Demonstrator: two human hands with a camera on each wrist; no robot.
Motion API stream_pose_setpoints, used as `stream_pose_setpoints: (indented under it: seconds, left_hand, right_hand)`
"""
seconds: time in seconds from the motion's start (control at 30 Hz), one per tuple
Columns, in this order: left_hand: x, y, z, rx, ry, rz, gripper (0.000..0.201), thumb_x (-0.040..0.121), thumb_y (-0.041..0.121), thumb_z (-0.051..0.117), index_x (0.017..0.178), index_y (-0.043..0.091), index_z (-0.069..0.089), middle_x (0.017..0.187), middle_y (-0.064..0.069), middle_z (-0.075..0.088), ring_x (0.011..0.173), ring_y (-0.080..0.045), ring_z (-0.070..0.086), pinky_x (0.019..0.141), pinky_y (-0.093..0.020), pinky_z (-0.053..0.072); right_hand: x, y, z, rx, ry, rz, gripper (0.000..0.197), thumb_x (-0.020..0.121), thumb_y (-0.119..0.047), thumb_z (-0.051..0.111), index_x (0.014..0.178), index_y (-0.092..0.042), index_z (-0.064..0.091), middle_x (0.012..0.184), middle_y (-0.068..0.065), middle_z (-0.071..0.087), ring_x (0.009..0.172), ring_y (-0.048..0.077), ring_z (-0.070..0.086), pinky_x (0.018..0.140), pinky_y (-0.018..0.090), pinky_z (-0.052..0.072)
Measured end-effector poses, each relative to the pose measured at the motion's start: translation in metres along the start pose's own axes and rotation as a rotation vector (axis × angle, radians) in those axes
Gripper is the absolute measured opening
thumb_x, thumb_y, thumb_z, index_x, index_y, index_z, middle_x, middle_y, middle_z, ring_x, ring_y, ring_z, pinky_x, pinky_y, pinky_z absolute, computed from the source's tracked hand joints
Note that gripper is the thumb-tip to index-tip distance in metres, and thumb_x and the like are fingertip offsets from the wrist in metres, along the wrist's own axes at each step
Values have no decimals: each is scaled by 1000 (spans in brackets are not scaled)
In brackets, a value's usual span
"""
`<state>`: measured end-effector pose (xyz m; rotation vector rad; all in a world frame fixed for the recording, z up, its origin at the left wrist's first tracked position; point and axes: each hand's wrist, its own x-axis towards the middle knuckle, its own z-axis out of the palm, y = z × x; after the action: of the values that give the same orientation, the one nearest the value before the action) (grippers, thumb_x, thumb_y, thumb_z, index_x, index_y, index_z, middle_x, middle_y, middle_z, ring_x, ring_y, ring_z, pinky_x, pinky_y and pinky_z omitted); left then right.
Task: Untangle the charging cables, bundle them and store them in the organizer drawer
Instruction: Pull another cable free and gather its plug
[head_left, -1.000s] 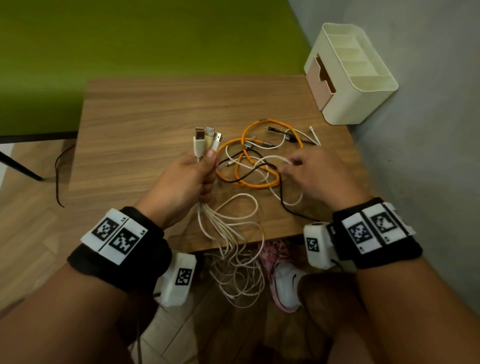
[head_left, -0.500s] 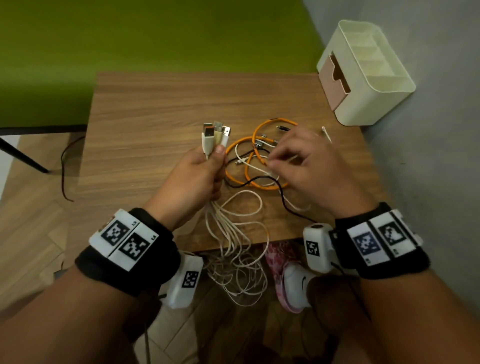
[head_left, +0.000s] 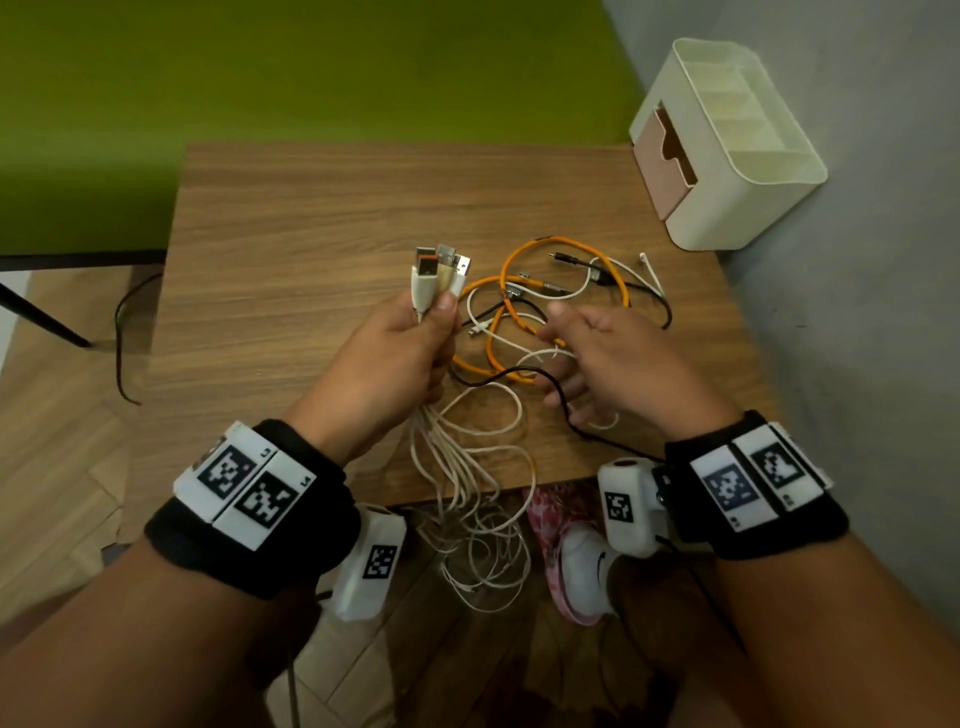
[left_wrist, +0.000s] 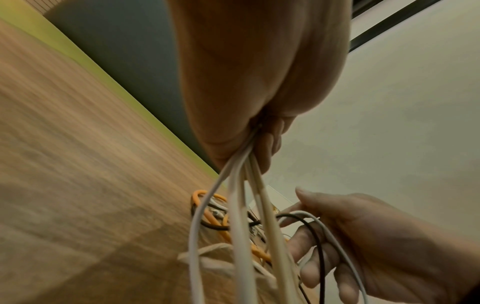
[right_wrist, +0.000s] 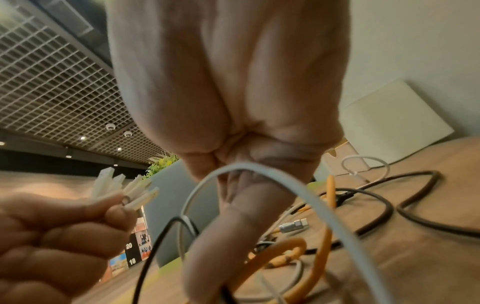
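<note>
Right hand (head_left: 613, 358) has drawn back, fingers now spread.

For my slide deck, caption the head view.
Left hand grips white cables; right hand works the tangle.

— Any writing you can actually read?
— Two white numbers, 20 (right_wrist: 129, 245) above 18 (right_wrist: 132, 261), on a black panel (right_wrist: 135, 253) far behind, just right of the left hand (right_wrist: 52, 236) gripping the white cables (right_wrist: 102, 185).
— Anything on the wrists?
— Only square black-and-white code tags: two on the left wristband (head_left: 244, 483), two on the right wristband (head_left: 748, 480), and one on each white camera housing (head_left: 382, 561). The tiny characters at their corners are too small to read.
— Any brand?
— A dark swoosh mark on the white shoe (head_left: 589, 566) under the table
</note>
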<state>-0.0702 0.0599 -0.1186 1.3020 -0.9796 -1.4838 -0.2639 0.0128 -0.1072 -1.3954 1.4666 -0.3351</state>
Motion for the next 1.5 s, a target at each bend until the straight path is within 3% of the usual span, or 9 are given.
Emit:
stream_pose_setpoints:
  seconds: [0.1, 0.23, 0.4, 0.67, 0.93, 1.13, 1.2, 1.3, 1.5]
  left_hand:
    - [0, 0, 0, 17, 0, 3, 28, 106, 22, 35, 79, 16, 42, 52, 10, 33, 44, -5, 26, 45, -23, 23]
    - [-1, 2, 1, 24, -4, 4, 28, 106, 23, 35, 80, 15, 43, 51, 11, 33, 43, -4, 26, 45, -22, 24]
    - [-1, 3, 3, 43, -11, 11, 26, 106, 23, 35, 82, 14, 41, 53, 9, 31, 43, -5, 25, 44, -21, 23]
    - [0, 3, 2, 72, -16, 25, 24, 106, 22, 35, 85, 12, 42, 54, 7, 30, 45, -5, 26, 44, -22, 24]
    - [2, 2, 4, 123, -29, 40, 27, 106, 23, 35, 82, 12, 42, 57, 5, 30, 47, -7, 25, 46, -26, 23]
    - [5, -1, 4, 117, -19, 47, 34, 105, 26, 39, 72, 18, 42, 57, 5, 32, 48, -9, 25, 49, -29, 20]
    - [5, -1, 5, 100, -6, 49, 35, 105, 26, 39, 72, 18, 43, 55, 6, 32, 46, -7, 25, 48, -27, 20]
    - [5, 1, 9, 85, 2, 48, 34, 106, 22, 36, 73, 17, 42, 55, 6, 31, 45, -6, 26, 47, -26, 21]
    - [9, 0, 10, 82, -9, 55, 34, 106, 25, 38, 73, 19, 43, 55, 9, 34, 46, -6, 28, 48, -26, 23]
  right_hand:
    - [4, 4, -1, -152, 67, -4, 25, 101, -34, 48, 91, -21, 66, 79, 7, 72, 68, 20, 72, 60, 36, 60]
    - [5, 9, -3, -557, 160, -216, 12, 92, -28, 66, 100, -23, 73, 85, -16, 57, 76, 0, 54, 65, 14, 41]
    - [6, 11, 4, -607, 68, -283, 13, 91, -29, 66, 101, -24, 74, 101, -6, 58, 99, 12, 54, 84, 29, 45]
    - [1, 8, -8, -599, 76, -308, 9, 85, -25, 73, 80, -27, 67, 86, -14, 58, 77, -1, 52, 64, 16, 38]
    - [1, 10, -4, -762, -29, -205, 21, 88, -27, 72, 109, -30, 72, 110, -9, 67, 95, 9, 61, 84, 27, 52]
    - [-7, 0, -16, -515, 88, -256, 4, 93, -31, 65, 94, -34, 67, 87, -19, 60, 78, -3, 55, 61, 16, 37]
    - [-10, -5, -22, -342, 218, -301, 5, 95, -31, 62, 91, -33, 64, 82, -15, 61, 71, 0, 56, 56, 13, 38]
    - [-9, -6, -26, -116, 408, -311, 15, 96, -34, 55, 82, -29, 57, 75, -7, 63, 65, 5, 56, 61, 25, 44]
    - [-4, 3, -23, -173, 304, -354, 13, 96, -40, 59, 93, -27, 64, 71, -10, 63, 63, -1, 56, 63, 22, 45]
